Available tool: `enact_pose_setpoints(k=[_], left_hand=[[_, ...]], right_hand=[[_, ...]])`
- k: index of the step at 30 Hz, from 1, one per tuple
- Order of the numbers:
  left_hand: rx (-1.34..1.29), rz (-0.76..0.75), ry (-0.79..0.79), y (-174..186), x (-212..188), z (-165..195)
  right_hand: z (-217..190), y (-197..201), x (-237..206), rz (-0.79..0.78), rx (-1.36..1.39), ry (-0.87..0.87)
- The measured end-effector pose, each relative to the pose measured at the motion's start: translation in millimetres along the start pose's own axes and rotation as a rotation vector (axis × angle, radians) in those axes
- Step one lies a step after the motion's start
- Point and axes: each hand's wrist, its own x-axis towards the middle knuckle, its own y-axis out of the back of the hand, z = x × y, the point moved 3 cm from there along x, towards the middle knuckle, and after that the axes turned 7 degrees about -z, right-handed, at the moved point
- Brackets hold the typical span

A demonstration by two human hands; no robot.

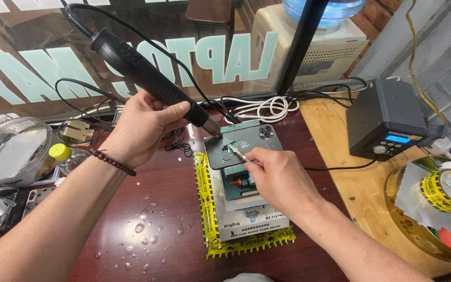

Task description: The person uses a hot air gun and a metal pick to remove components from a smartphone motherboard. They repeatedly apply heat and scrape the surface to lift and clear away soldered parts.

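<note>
Head view has us bent over a phone (246,137) lying back-up on a small heating pad (246,209), which sits on the dark wooden counter (147,230) so the work stays flat and raised. Our left hand (139,128) is wrapped tight around the black hot-air handle (142,73), tilted so its nozzle meets the phone's near-left edge, likely to soften glue there. Our right hand (280,177), just nearer us than the phone, pinches thin tweezers (238,153) whose tip rests on the phone's back. Right of the phone stands the black control station (387,117), its cable trailing to the pad
</note>
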Motion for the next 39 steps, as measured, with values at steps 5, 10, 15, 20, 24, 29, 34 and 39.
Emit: enact_pose_setpoints(k=[5, 10, 15, 20, 24, 29, 34, 39], left_hand=[[-0.013, 0.014, -0.021, 2, -1, 0], [0.011, 0.0, -0.057, 6, -1, 1], [0.012, 0.009, -0.052, 7, -1, 0], [-0.007, 0.033, -0.041, 8, 1, 2], [0.041, 0.086, -0.059, 15, -1, 7], [0.013, 0.073, -0.028, 21, -11, 5], [-0.072, 0.018, -0.05, 13, -8, -5], [-0.083, 0.027, -0.016, 9, -7, -13]], right_hand=[[9, -8, 3, 0.231, -0.048, 0.393], [16, -9, 14, 0.066, 0.066, 0.154], [18, -5, 23, 0.028, 0.114, 0.157], [16, 0, 27, -0.027, 0.18, 0.124], [1, 8, 17, -0.053, -0.031, 0.032], [-26, 18, 10, -0.083, -0.194, 0.018], [-25, 27, 17, -0.105, -0.206, 0.028], [4, 15, 21, -0.024, -0.05, 0.121]])
